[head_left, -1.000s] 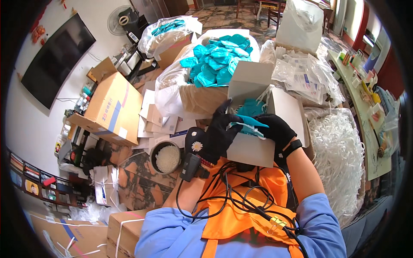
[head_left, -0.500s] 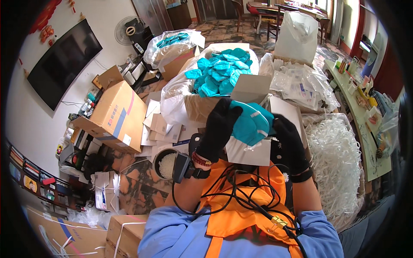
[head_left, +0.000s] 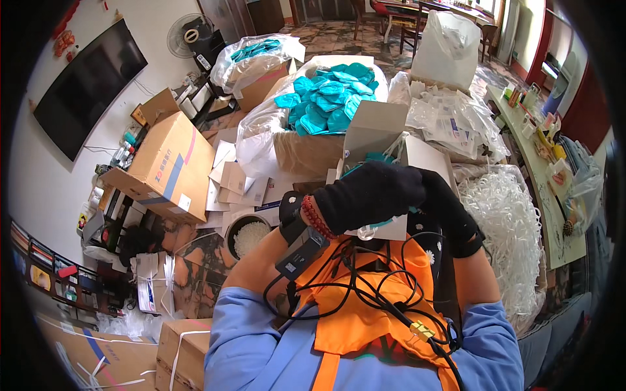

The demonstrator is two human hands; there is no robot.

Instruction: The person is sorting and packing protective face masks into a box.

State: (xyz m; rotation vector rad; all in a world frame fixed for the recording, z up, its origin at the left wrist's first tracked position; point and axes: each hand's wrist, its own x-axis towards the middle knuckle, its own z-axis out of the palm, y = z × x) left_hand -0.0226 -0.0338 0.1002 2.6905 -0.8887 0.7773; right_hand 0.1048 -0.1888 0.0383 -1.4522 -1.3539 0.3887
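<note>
Because the big lined carton (head_left: 306, 146) stands just beyond my knees, with its clear bag folded open over the rim, the heap of teal pieces (head_left: 329, 98) inside it sits within easy reach. A second bagged carton (head_left: 257, 65) of the same teal goods waits farther off to my left, and a shut brown box (head_left: 166, 166) lies tilted beside loose flat cardboard on the floor. To my right, a mound of white shredded filler (head_left: 505, 228) spreads along my leg, near enough to grab.

Closer in, I hold a small white box (head_left: 391, 189) on my lap, its flap (head_left: 375, 127) standing up and away from me so the mouth stays open toward my body. Something teal shows at the box's upper edge (head_left: 378, 158), so one piece seems to be inside or going in.

My left hand (head_left: 368, 195), in a black glove, lies across the top of the box with the fingers curled and pressed together, covering the opening as if pushing the contents down. My right hand (head_left: 447, 212), also gloved, cups the box's right side to steady it; I cannot tell how those fingers are set, since the left hand hides them.

A round bowl of white bits (head_left: 248, 234) sits by my left elbow.
</note>
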